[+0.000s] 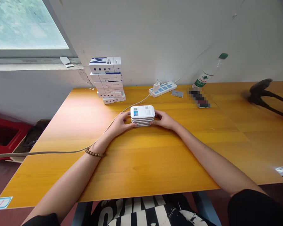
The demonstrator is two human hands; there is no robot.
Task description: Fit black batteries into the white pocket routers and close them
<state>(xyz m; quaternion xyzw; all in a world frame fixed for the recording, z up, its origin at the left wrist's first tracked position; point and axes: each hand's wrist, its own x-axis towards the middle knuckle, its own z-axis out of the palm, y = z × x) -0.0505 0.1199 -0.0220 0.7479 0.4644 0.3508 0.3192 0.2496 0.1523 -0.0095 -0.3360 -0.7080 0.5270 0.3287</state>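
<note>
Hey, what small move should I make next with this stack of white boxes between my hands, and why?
I'd probably lift the stack slightly, squeezing evenly, since your left hand and right hand hold its opposite ends and the flat boxes look merely stacked. The taller pile stands back left, so that may be the natural direction.

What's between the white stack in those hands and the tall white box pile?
In the head view, a thin pale cable crosses the orange wooden table between the white stack and the box pile.
</note>
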